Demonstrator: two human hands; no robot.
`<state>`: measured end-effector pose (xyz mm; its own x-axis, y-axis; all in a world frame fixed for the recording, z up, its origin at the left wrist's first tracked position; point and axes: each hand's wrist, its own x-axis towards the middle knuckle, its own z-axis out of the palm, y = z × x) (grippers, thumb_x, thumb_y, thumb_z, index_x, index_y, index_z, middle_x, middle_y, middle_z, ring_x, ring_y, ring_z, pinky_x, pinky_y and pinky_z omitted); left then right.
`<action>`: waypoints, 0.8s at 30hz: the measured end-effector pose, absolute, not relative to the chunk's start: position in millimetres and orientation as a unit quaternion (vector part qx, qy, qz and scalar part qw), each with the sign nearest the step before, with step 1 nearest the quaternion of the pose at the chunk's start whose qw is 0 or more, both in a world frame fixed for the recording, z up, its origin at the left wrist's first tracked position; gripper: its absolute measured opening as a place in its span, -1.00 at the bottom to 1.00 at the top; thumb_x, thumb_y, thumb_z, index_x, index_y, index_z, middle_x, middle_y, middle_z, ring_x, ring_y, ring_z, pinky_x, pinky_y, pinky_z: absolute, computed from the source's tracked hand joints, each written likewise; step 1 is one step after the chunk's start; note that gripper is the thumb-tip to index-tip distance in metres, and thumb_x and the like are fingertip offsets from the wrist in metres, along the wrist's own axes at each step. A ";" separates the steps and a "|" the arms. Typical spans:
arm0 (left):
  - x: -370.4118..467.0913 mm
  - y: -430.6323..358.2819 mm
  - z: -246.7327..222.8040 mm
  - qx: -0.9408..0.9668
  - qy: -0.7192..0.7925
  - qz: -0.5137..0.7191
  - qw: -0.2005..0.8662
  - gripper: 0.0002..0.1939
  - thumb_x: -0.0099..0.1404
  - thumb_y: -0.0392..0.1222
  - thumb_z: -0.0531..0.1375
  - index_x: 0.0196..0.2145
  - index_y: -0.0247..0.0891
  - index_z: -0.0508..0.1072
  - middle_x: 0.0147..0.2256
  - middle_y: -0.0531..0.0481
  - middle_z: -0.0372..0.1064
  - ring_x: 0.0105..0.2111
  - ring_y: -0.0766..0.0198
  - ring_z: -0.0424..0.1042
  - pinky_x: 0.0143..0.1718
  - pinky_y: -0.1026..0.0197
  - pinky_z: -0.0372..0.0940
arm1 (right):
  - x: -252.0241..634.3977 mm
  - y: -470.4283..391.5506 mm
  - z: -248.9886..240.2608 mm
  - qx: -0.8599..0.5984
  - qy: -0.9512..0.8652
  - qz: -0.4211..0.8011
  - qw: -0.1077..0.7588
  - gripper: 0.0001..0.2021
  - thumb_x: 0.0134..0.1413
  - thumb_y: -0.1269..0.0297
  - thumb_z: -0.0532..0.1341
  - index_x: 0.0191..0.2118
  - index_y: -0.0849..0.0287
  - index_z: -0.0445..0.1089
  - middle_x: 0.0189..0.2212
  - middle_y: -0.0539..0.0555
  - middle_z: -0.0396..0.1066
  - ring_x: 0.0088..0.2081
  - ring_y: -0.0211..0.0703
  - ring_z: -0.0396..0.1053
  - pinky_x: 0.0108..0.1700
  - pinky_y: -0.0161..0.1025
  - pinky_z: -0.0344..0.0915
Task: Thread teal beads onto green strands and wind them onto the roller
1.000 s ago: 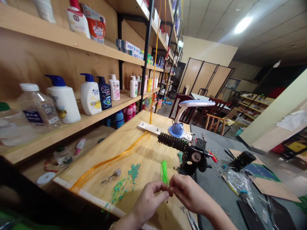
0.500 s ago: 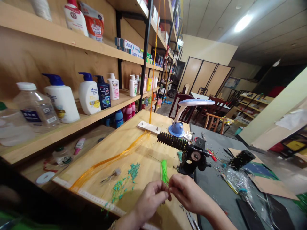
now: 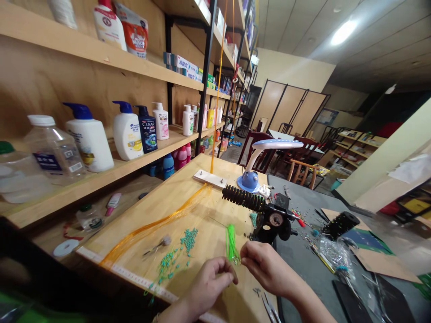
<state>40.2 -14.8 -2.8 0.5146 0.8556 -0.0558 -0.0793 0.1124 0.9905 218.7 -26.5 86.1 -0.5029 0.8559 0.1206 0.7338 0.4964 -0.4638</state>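
Observation:
A bundle of bright green strands lies on the wooden tabletop, its lower end reaching the fingertips of my right hand. That hand is closed in a pinch at the strands' end. Just left of it, my left hand is curled, thumb close to the index fingertip; anything between them is too small to make out. The two hands are slightly apart. Small turquoise beads are scattered left of the hands, and more are strung on thin green threads near the table's edge.
A black clamp stand with a ridged roller stands beyond my right hand, near a blue desk lamp. Orange threads run from a white bar. Tweezers lie below my right wrist. Shelves of bottles line the left.
My left hand has drawn away from my right hand, down and slightly left, opening a gap between their fingertips. My right hand stays by the green strands' end.

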 end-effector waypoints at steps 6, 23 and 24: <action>37.1 -13.0 -4.2 0.578 0.328 0.363 0.653 -0.89 0.10 -0.27 0.13 -0.44 -0.30 0.46 -0.46 0.01 0.40 -0.37 0.21 0.33 -0.28 0.19 0.17 | 216.4 -27.5 86.7 -0.471 -0.847 0.183 0.167 -0.88 0.19 0.40 0.05 -0.37 0.14 0.25 -0.49 -0.01 0.33 -0.46 -0.24 0.25 -0.43 -0.35 0.10; 48.4 -11.6 17.9 0.511 0.312 0.379 0.706 -0.91 0.05 -0.22 0.20 -0.53 -0.28 0.39 -0.62 0.07 0.36 -0.54 0.30 0.27 -0.42 0.25 0.13 | 218.6 -26.3 82.9 -0.463 -0.849 0.195 0.167 -0.89 0.18 0.40 0.05 -0.36 0.13 0.25 -0.49 -0.01 0.34 -0.47 -0.24 0.25 -0.43 -0.36 0.09; 47.4 -12.0 16.0 0.512 0.315 0.374 0.706 -0.91 0.05 -0.22 0.20 -0.53 -0.28 0.39 -0.62 0.07 0.37 -0.54 0.30 0.27 -0.41 0.25 0.13 | 219.3 -26.1 82.9 -0.466 -0.846 0.194 0.170 -0.89 0.19 0.39 0.05 -0.37 0.14 0.25 -0.49 -0.02 0.33 -0.47 -0.25 0.24 -0.44 -0.36 0.08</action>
<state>47.4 -12.0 16.0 0.5219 0.8508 -0.0607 -0.2060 0.1948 0.9590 219.3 -26.1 82.9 -0.5081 0.8546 0.1070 0.7229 0.4907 -0.4864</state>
